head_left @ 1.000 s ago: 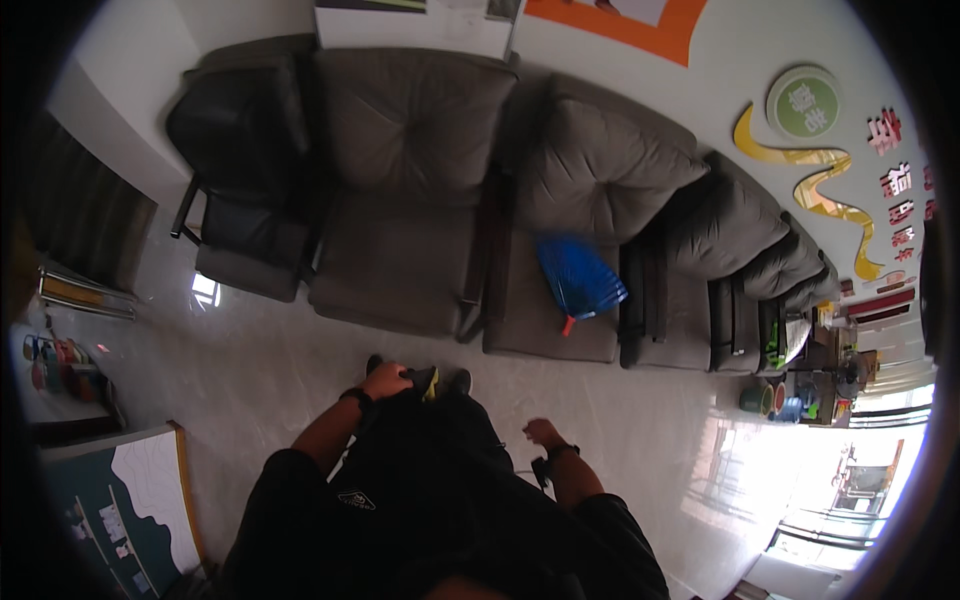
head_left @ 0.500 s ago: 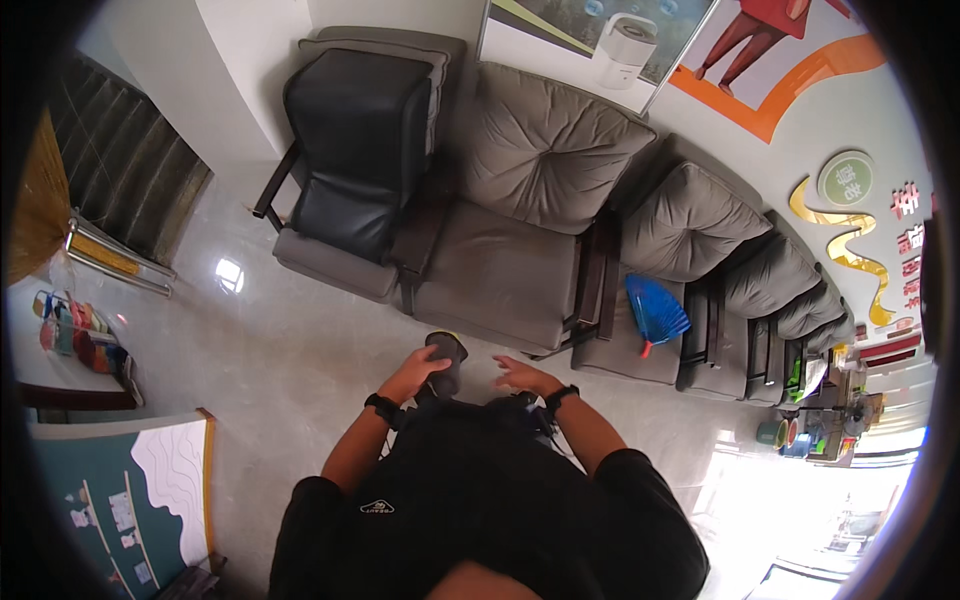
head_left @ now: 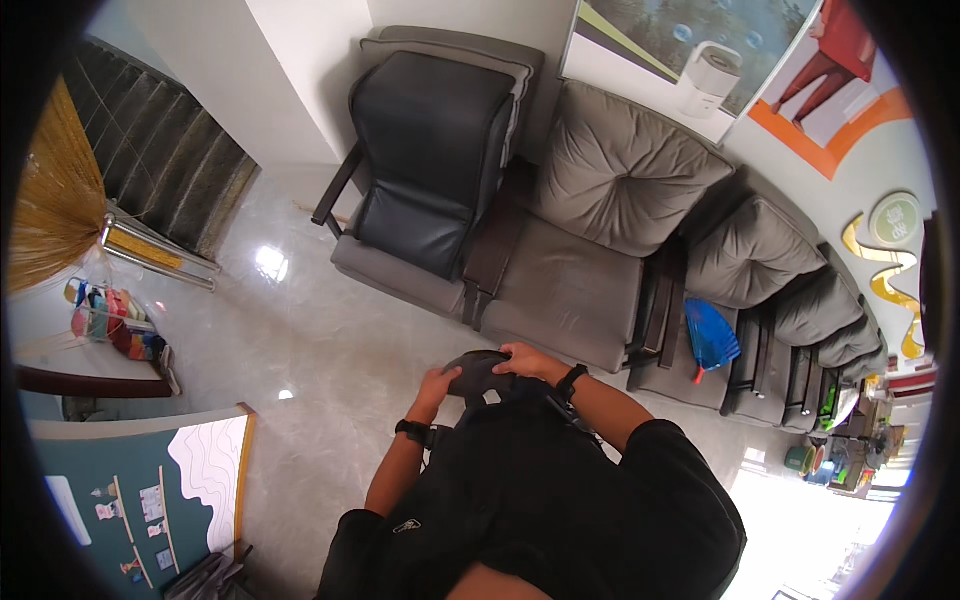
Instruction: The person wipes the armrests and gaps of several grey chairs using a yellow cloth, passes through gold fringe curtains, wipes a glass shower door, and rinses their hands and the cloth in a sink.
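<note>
In front of my body I hold a dark grey, rounded item [head_left: 478, 371] with both hands; its kind is hard to make out. My left hand [head_left: 434, 386] grips its left end, with the thumb against the near side. At the right end, my right hand [head_left: 526, 362] is closed on it, thumb on top and the other fingers mostly hidden. Each wrist wears a black band.
A row of grey cushioned chairs [head_left: 565, 290] runs ahead and to the right, one draped with a black pad [head_left: 430, 150]. A blue fan [head_left: 712, 335] lies on a seat. Dark stairs [head_left: 150, 140] descend at far left; a green board [head_left: 130, 500] stands lower left.
My right hand, apart and holding nothing before, has come onto the dark grey item. The item has turned from upright to sideways between both hands. The view has shifted left.
</note>
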Available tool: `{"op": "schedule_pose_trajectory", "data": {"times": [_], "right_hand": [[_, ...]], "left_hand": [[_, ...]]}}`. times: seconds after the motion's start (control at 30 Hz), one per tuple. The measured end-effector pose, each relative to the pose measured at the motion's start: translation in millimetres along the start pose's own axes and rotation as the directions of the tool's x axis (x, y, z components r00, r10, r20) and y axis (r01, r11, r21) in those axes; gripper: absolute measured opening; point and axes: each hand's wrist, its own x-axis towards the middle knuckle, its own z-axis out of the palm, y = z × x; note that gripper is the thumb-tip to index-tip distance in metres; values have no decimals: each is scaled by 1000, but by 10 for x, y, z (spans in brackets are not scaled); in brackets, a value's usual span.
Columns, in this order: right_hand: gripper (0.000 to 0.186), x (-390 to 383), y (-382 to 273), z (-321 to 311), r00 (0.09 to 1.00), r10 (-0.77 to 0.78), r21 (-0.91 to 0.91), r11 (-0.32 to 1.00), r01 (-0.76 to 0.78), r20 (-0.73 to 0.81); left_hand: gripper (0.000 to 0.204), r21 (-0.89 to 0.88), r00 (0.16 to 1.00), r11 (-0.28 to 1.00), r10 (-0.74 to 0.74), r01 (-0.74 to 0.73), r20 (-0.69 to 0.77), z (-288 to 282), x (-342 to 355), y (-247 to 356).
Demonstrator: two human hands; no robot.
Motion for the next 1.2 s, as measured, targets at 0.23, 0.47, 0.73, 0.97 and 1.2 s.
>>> {"op": "schedule_pose_trajectory", "data": {"times": [0.23, 0.47, 0.73, 0.97, 1.2], "right_hand": [[44, 866, -39, -209, 995, -93, -454, 886, 96, 29], [40, 1414, -201, -347, 985, -154, -561, 810, 170, 77], [38, 1330, -362, -825, 996, -77, -49, 996, 75, -42], [21, 1253, -845, -958, 990, 3, 476, 877, -70, 140], [27, 1571, -939, -654, 949, 314, 499, 826, -262, -21]], "left_hand": [[46, 515, 974, 857, 92, 28, -205, -92, 283, 187], [44, 624, 923, 749, 45, 222, -383, -120, 387, 781], [53, 726, 923, 603, -46, 331, -382, -181, 715, 1192], [55, 920, 975, 389, -190, -34, 116, -606, 1223, 1053], [74, 786, 769, 577, -392, -222, 505, -785, 1545, 1514]]}}
